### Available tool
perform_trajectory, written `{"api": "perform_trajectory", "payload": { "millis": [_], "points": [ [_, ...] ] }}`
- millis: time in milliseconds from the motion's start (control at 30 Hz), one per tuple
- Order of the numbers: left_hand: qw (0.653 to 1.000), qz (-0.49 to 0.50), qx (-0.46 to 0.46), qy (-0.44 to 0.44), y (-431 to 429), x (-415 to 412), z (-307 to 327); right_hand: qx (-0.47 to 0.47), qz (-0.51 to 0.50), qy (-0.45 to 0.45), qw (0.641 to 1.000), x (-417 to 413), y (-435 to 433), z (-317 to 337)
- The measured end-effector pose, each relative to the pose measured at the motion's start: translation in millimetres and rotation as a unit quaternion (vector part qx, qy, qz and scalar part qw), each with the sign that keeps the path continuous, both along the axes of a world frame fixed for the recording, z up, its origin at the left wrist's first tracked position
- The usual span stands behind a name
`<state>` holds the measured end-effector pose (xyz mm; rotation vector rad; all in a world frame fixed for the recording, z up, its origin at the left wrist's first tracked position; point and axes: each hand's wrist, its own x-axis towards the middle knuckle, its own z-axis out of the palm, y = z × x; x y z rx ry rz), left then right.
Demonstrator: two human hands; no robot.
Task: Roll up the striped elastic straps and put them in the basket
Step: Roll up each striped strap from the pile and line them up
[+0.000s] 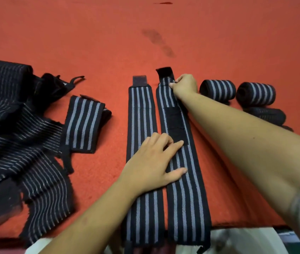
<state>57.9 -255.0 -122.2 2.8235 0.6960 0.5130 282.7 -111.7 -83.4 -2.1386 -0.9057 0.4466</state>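
Note:
Two black straps with grey stripes lie flat side by side on the red surface, running away from me. My left hand (153, 162) presses flat across both, on the left strap (139, 114) and the right strap (186, 189), near their middle. My right hand (183, 85) pinches the far end of the right strap, just below its black hook-and-loop tab. Three rolled straps sit at the right: one (218, 89), another (255, 93) and a darker one (266, 115). No basket is in view.
A loose pile of unrolled striped straps (13, 129) covers the left side. A folded strap (85, 123) lies between the pile and the flat pair. The red surface (145, 33) stretches far ahead, with a dark smudge on it.

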Motion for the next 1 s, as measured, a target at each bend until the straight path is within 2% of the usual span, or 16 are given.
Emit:
{"api": "perform_trajectory", "payload": {
  "millis": [67,233,300,367,400,467,533,600,667,733,867,1000],
  "points": [
    [1.000,0.002,-0.002,-0.004,0,0,0,0.012,-0.004,0.019,1.000,0,0,4],
    [1.000,-0.001,-0.028,0.001,2,-1,1,0.120,0.024,0.056,0.991,-2,-15,7],
    [0.996,-0.011,-0.090,0.014,8,1,5,0.172,0.045,0.090,0.980,-6,-25,15],
    [0.980,-0.018,-0.200,0.010,19,5,16,0.215,0.047,0.117,0.968,-9,-37,28],
    [0.969,-0.005,-0.245,-0.028,26,8,22,0.235,0.048,0.136,0.961,-11,-45,35],
    [0.943,0.091,-0.274,-0.168,40,15,35,0.263,0.061,0.191,0.944,-13,-63,46],
    [0.892,0.209,-0.284,-0.282,50,24,50,0.274,0.089,0.249,0.925,-17,-85,53],
    [0.852,0.238,-0.349,-0.309,58,34,61,0.272,0.112,0.292,0.910,-20,-104,53],
    [0.847,0.212,-0.388,-0.295,65,46,66,0.259,0.132,0.318,0.902,-23,-117,48],
    [0.841,0.192,-0.405,-0.302,68,55,62,0.228,0.137,0.314,0.911,-25,-123,39],
    [0.833,0.162,-0.414,-0.330,67,63,41,0.183,0.138,0.213,0.950,-22,-117,24],
    [0.838,0.130,-0.423,-0.320,74,61,32,0.193,0.150,0.189,0.951,-24,-109,8]
  ]
}}
